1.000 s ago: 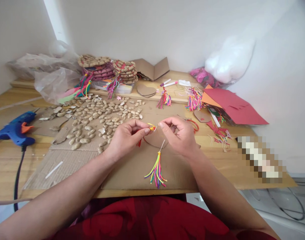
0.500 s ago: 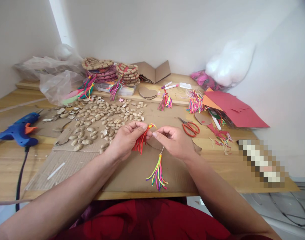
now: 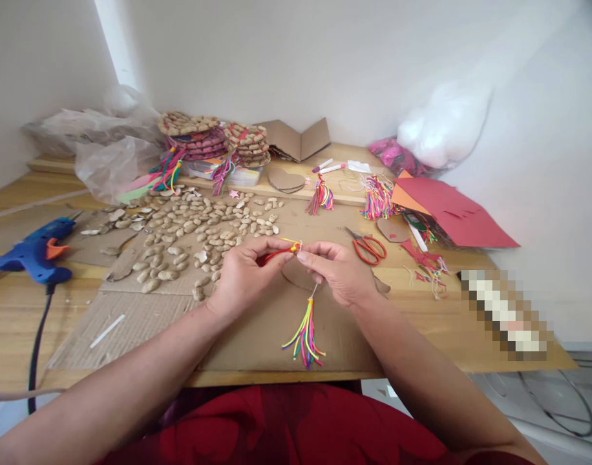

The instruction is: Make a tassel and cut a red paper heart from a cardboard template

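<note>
My left hand [image 3: 251, 271] is closed on a red tassel [image 3: 273, 256]; its strands are mostly hidden by my fingers, and yellow thread shows at its bound top. Close beside it, my right hand [image 3: 335, 270] pinches a thin white string [image 3: 315, 288] at that top. From this string a multicoloured tassel [image 3: 306, 337] hangs below my right hand, its yellow, pink, green and purple strands spread apart. Behind my hands lies a heart-shaped cardboard piece [image 3: 296, 278], partly covered. Orange-handled scissors [image 3: 368, 248] rest just beyond my right hand.
Peanuts [image 3: 194, 219] spread over the cardboard at left, with a blue glue gun [image 3: 34, 252] beyond them. Peanut-covered stacks [image 3: 189, 132] stand at the back. More tassels [image 3: 377, 197], markers [image 3: 332, 166] and red paper sheets [image 3: 463, 213] lie toward the right.
The red tassel has turned from hanging down to lying sideways inside my left hand. My fingertips have come closer together at its bound top. The multicoloured tassel still hangs.
</note>
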`<state>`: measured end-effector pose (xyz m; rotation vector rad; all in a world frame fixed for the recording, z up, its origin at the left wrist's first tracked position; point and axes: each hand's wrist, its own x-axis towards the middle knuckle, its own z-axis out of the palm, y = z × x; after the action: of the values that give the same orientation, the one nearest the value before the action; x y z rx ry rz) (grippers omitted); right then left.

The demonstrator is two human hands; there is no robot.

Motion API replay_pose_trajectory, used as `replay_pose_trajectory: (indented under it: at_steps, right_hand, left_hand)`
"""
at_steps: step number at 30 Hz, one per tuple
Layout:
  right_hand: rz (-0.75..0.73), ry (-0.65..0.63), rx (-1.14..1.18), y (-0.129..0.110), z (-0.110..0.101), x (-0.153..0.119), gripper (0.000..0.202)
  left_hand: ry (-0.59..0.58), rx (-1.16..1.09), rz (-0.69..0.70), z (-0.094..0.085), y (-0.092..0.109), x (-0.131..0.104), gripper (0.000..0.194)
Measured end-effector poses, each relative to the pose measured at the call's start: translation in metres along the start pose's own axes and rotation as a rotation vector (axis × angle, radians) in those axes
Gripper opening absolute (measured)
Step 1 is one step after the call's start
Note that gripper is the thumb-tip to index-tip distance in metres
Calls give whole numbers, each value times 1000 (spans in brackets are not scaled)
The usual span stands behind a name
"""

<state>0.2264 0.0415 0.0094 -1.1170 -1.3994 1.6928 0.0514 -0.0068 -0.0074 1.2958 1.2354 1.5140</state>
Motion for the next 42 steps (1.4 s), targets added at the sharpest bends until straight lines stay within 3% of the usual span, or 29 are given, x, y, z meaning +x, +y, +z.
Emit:
replay_pose_trajectory:
  at_steps: [6, 19, 23, 28, 33, 37, 42]
  right_hand:
    - [79, 11, 167, 2, 6, 3, 34]
    - [115, 27, 190, 2, 4, 5, 28]
    - [77, 37, 199, 2, 5, 4, 24]
    - [32, 31, 155, 3, 5, 4, 19]
    - [-73, 0, -52, 0, 2, 2, 13]
    - [-245, 13, -263, -3, -1, -1, 6]
    - [-303, 17, -329, -3, -3, -3, 4]
  left_hand:
    - [43, 121, 164, 2, -6, -3, 9]
    - [36, 168, 142, 3, -8, -5, 9]
    - [-33, 101, -6, 3, -1, -3, 17]
    - [-168, -150, -309, -1, 7, 0, 25]
    - [-242, -462, -573, -5, 9, 2, 30]
    - [-295, -571, -686, -6, 9, 4, 23]
    - [-316, -605, -773, -6, 7, 6, 14]
